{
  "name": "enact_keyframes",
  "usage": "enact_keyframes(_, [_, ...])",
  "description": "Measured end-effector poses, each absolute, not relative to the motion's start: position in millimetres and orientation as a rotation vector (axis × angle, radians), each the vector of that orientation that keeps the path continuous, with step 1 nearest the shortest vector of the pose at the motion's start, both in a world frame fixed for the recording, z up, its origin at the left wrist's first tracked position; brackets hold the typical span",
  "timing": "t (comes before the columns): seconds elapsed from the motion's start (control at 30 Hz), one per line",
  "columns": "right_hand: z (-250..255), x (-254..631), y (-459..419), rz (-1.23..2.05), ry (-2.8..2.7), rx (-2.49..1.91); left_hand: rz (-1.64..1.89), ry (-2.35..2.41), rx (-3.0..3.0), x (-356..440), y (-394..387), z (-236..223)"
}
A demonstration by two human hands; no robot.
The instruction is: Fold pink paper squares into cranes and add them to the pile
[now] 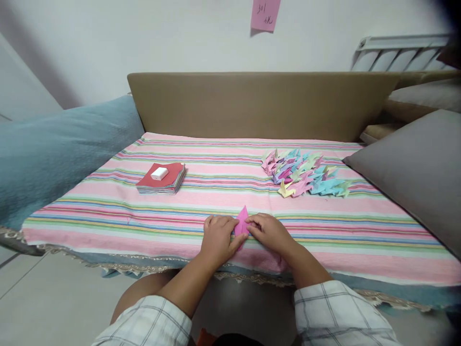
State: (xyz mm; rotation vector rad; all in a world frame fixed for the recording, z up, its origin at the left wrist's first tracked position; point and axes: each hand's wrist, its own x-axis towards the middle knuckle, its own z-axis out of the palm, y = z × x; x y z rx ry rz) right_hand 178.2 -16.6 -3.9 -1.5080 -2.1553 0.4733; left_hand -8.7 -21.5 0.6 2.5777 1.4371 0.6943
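A small pink folded paper (242,222), shaped like a narrow diamond with its tip pointing away from me, lies on the striped cloth (216,192). My left hand (218,238) grips its left edge, with the thumb across the lower part. On the other side, my right hand (270,231) pinches the paper's right edge between thumb and fingers. Part of the lower end is hidden under my left thumb.
Several folded paper cranes (302,174) cluster at the right. A stack of coloured paper (162,185) at the left carries a white block (159,173). A grey cushion (414,168) and a blue armrest (65,149) flank the cloth.
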Motion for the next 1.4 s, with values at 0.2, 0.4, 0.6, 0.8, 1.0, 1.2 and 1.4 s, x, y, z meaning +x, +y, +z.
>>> enact_keyframes(0.2, [-9,178,-21,0.257,-2.150,-1.430,0.606,1.333,2.636,-13,-18,-4])
enact_keyframes(0.4, [-11,177,-24,0.181,-2.258,-1.412,0.579,1.199,2.825,-19,-12,-6])
enact_keyframes(0.6, [-12,177,-25,0.091,-2.184,-1.523,0.701,1.053,3.069,-15,-15,-8])
enact_keyframes(0.8, [-16,178,-20,0.244,-2.224,-1.494,0.643,1.013,3.035,-13,-19,-7])
enact_keyframes(1.0, [-8,181,-22,0.184,-2.124,-1.525,0.808,1.130,2.989,-21,-8,-12])
enact_keyframes(1.2, [-8,182,-26,0.143,-2.139,-1.544,0.709,1.303,2.997,-17,-12,-7])
enact_keyframes(1.4, [-8,183,-26,0.154,-2.153,-1.528,0.350,1.302,3.067,-12,-23,-18])
